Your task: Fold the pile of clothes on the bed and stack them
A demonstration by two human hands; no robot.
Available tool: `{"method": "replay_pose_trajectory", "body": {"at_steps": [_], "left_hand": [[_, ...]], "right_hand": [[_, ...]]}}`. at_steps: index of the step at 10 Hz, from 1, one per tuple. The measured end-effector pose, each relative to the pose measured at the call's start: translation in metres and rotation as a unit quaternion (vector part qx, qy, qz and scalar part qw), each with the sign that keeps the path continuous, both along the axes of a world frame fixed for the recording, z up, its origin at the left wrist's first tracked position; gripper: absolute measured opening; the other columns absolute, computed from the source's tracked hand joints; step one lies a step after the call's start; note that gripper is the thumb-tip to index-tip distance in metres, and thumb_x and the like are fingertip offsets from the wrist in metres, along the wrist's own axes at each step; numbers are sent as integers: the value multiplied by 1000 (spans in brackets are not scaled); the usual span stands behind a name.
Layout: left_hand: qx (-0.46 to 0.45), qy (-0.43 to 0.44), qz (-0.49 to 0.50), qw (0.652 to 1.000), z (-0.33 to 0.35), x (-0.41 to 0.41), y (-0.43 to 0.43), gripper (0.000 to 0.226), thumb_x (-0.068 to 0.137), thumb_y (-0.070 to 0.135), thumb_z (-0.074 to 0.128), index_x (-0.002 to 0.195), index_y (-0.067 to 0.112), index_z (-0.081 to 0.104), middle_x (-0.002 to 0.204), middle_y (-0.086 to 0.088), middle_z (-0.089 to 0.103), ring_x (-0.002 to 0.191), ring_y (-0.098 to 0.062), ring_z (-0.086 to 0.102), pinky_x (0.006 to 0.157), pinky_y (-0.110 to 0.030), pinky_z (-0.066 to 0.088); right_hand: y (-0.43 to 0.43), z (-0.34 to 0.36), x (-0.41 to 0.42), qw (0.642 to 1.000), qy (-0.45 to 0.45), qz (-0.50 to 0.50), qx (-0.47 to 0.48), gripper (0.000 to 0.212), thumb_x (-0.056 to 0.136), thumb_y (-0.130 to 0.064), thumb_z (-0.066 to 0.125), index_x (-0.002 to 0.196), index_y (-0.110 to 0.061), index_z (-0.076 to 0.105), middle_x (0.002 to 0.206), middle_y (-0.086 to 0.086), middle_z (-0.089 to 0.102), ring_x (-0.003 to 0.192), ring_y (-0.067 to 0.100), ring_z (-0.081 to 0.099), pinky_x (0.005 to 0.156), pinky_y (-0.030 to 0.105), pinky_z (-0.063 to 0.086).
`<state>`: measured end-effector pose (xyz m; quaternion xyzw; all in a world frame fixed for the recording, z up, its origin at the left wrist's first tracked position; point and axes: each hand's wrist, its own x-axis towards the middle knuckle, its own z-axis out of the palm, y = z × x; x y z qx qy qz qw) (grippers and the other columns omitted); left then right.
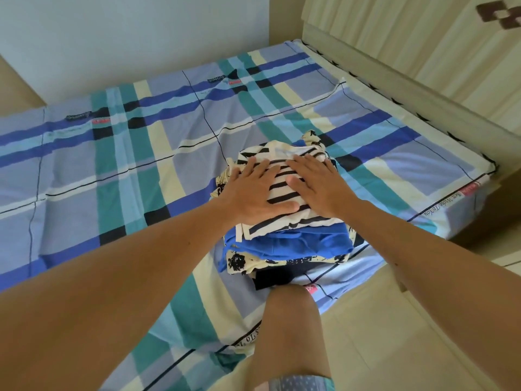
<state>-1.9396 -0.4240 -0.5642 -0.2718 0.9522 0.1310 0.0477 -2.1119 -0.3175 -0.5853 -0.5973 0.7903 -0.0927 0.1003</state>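
Both hands press flat on the folded stack at the bed's near edge.

The bed (141, 170), under a plaid sheet, carries the stack (293, 249) close to its near edge, toward the right-hand corner. From the top down the stack shows a striped top (283, 179), a blue garment (310, 238), a cream printed piece (239, 262) and a dark one (270, 276). The left hand (253, 190) and right hand (318, 187) lie side by side on the striped top, fingers straight and spread, gripping nothing. The stack sits directly under both palms, its long axis running away from the near edge, with neither hand nearer. This looks like a last smoothing press, so any lift would need the hands moved to the stack's sides.
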Motion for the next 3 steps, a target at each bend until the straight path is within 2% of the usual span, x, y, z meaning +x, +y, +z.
{"method": "replay_pose_trajectory", "body": {"at_steps": [1, 2, 3], "left_hand": [[-4, 69, -12, 998, 16, 11, -7, 89, 87, 76, 40, 155, 22, 25, 163, 0, 23, 152, -25, 15, 123, -48, 14], [8, 158, 5, 987, 35, 42, -19, 77, 93, 64, 48, 151, 16, 34, 154, -5, 38, 141, -24, 36, 117, -44, 30], [37, 205, 74, 975, 54, 83, -32, 69, 94, 60, 49, 146, 14, 43, 146, -4, 48, 134, -22, 45, 111, -41, 37]], "right_hand": [[-4, 15, 0, 1000, -7, -20, 8, 60, 103, -55, 24, 156, -26, 29, 162, 0, 29, 151, 20, 20, 124, 48, 7], [-12, 37, 11, 996, -10, -53, -78, 55, 102, -48, 39, 150, -20, 39, 148, 8, 51, 138, 29, 43, 121, 47, 20], [-24, 61, 36, 989, -33, -46, -138, 54, 100, -46, 48, 147, -20, 43, 143, 9, 56, 131, 34, 49, 111, 49, 38]]}}
